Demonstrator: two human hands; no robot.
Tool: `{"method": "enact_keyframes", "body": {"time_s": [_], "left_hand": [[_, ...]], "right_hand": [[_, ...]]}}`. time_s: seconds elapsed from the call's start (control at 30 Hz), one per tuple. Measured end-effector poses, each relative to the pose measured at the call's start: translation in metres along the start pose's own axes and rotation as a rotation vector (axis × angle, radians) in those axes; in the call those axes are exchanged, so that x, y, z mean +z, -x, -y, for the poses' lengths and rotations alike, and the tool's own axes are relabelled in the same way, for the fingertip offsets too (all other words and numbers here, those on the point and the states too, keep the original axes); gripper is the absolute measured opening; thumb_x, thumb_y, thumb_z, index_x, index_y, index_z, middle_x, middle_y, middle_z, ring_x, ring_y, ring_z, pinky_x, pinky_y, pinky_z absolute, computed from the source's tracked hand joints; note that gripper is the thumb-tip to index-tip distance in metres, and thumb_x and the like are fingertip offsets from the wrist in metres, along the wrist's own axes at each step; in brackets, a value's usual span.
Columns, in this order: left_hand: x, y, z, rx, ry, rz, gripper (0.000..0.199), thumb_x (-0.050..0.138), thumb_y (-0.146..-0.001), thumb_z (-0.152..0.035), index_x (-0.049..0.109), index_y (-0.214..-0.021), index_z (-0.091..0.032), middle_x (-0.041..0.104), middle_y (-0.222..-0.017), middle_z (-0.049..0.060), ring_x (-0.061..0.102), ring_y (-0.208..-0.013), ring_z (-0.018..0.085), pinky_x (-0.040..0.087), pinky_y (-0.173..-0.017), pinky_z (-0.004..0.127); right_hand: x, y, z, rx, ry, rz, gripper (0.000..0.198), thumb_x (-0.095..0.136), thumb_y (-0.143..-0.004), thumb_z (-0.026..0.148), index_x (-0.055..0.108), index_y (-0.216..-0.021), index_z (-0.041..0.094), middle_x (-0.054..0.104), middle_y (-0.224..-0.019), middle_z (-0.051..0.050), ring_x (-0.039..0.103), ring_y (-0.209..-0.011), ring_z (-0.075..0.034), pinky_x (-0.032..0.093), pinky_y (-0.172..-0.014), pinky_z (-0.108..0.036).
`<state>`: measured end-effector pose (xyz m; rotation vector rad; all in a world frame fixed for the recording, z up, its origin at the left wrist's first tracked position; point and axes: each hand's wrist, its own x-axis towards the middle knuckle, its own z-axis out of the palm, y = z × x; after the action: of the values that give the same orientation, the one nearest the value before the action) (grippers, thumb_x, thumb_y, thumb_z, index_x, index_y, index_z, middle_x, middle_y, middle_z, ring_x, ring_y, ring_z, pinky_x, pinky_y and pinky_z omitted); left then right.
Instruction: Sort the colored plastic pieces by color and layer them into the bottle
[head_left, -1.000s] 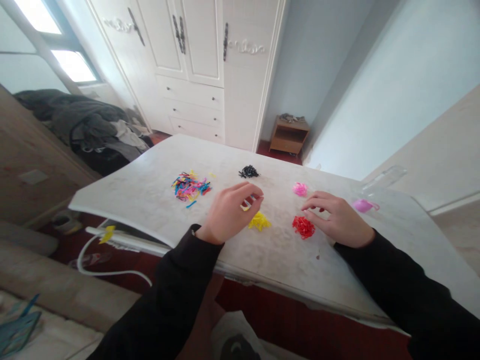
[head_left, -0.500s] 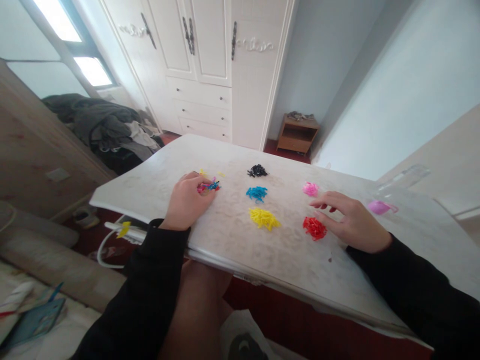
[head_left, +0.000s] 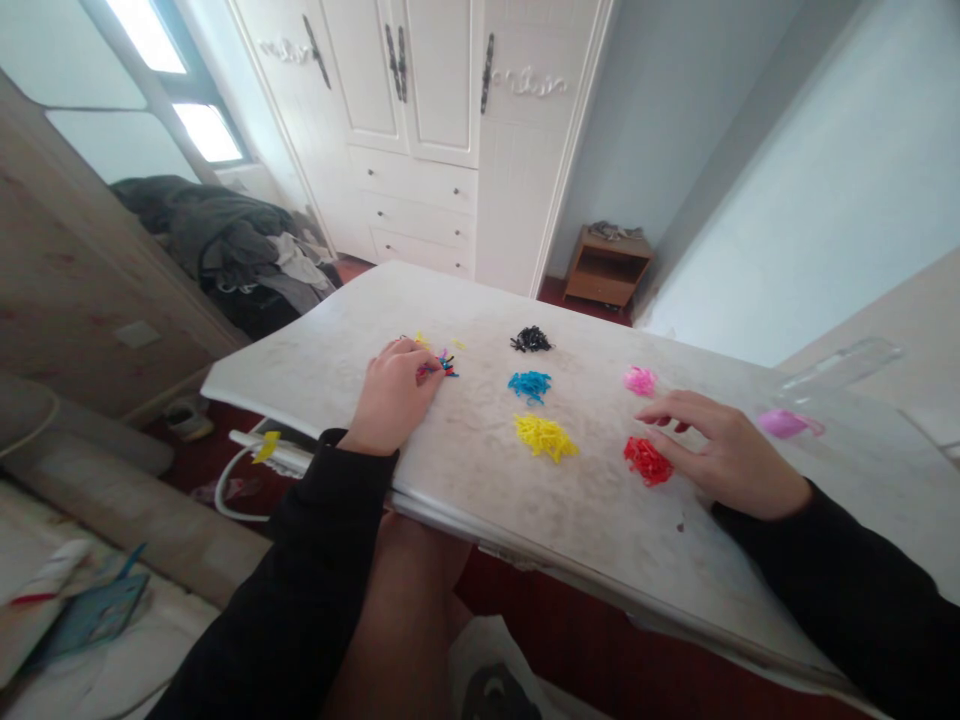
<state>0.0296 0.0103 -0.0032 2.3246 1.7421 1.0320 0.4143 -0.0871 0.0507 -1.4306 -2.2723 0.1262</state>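
Observation:
My left hand (head_left: 397, 396) rests at the left of the table with its fingers closed over a small mixed pile (head_left: 450, 366) of coloured strips, possibly rubber bands. Most of that pile is hidden, and I cannot make out what the fingertips pinch. My right hand (head_left: 724, 452) hovers with thumb and fingers apart, holding nothing visible. It is between a pink pile (head_left: 640, 380) and a red pile (head_left: 648, 461) of similar pieces. Toward the middle lie a black pile (head_left: 531, 339), a blue pile (head_left: 529, 385) and a yellow pile (head_left: 545, 438).
The white table (head_left: 465, 450) has its near edge by my legs. A clear bottle (head_left: 844, 370) lies at the right beside a pink-purple object (head_left: 787, 423). A few stray yellow strips (head_left: 422, 340) are beyond my left hand. A white wardrobe (head_left: 420, 210) stands behind.
The view has shifted, so everything sits further right. My left fingers have drawn together over the mixed pile, covering more of it. My right hand has kept its pose near the red pile.

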Motion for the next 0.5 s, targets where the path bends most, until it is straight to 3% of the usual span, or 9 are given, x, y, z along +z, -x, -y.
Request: {"method": "enact_keyframes", "body": {"time_s": [0.23, 0.5], "left_hand": [[-0.007, 0.001, -0.01, -0.064, 0.036, 0.017, 0.01, 0.062, -0.092, -0.021, 0.071, -0.088, -0.019, 0.073, -0.106, 0.009, 0.062, -0.11, 0.029, 0.048, -0.097, 0.043], [-0.01, 0.003, -0.013, -0.06, 0.117, -0.011, 0.008, 0.06, -0.091, -0.017, 0.066, -0.087, -0.02, 0.074, -0.092, 0.007, 0.066, -0.091, 0.024, 0.052, -0.086, 0.036]], "right_hand": [[-0.001, 0.0, 0.002, 0.004, -0.004, 0.029, 0.018, 0.059, -0.093, 0.033, 0.073, -0.098, 0.023, 0.075, -0.102, -0.009, 0.07, -0.086, -0.023, 0.057, -0.073, -0.038], [-0.003, 0.0, 0.004, -0.012, 0.002, 0.024, 0.017, 0.059, -0.093, 0.032, 0.074, -0.093, 0.023, 0.075, -0.099, -0.008, 0.071, -0.086, -0.024, 0.058, -0.08, -0.042]]}}
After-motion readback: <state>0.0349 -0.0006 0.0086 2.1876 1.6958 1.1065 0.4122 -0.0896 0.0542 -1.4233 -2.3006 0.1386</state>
